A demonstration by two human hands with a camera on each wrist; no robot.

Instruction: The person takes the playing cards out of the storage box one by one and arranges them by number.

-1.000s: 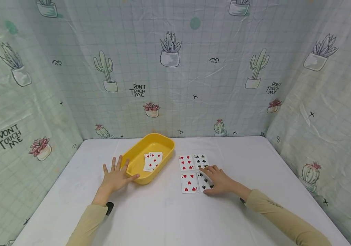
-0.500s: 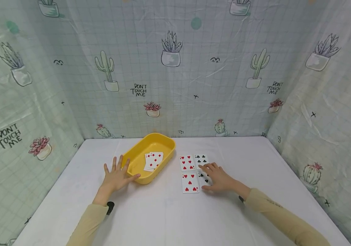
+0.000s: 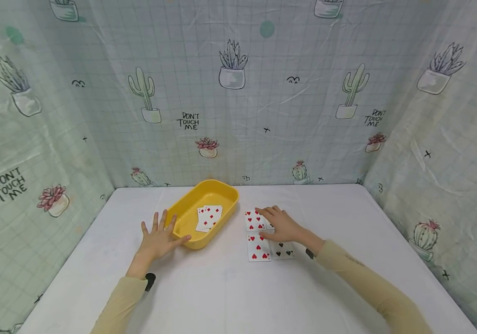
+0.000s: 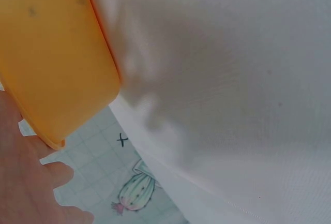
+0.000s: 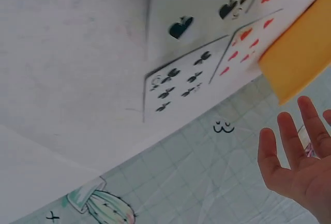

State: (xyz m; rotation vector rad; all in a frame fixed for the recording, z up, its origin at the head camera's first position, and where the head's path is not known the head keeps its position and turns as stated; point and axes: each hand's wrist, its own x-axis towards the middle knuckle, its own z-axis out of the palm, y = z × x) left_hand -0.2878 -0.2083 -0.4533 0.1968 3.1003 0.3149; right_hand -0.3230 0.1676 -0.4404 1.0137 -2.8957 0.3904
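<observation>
My left hand (image 3: 156, 241) rests with spread, straight fingers against the near-left end of a yellow plastic tray (image 3: 185, 225), its thumb over the rim. Inside the tray, a five of diamonds (image 3: 211, 218) overlaps another diamonds card. Four playing cards lie face up in two rows on the table: a six of hearts (image 3: 253, 222), a six of clubs (image 5: 178, 81), a five of hearts (image 3: 258, 253) and a five of spades (image 3: 284, 252). Above them my right hand (image 3: 283, 226) hovers with fingers extended and holds nothing, hiding most of the clubs card in the head view.
The white-covered table (image 3: 222, 297) is enclosed by cloth walls (image 3: 238, 116) printed with cacti. A dark band (image 3: 150, 281) sits on the left wrist. White tabletop surrounds the cards and the tray.
My right hand has moved left and away from me, from the five of spades to above the six of clubs and six of hearts. The left hand and the tray stay in place.
</observation>
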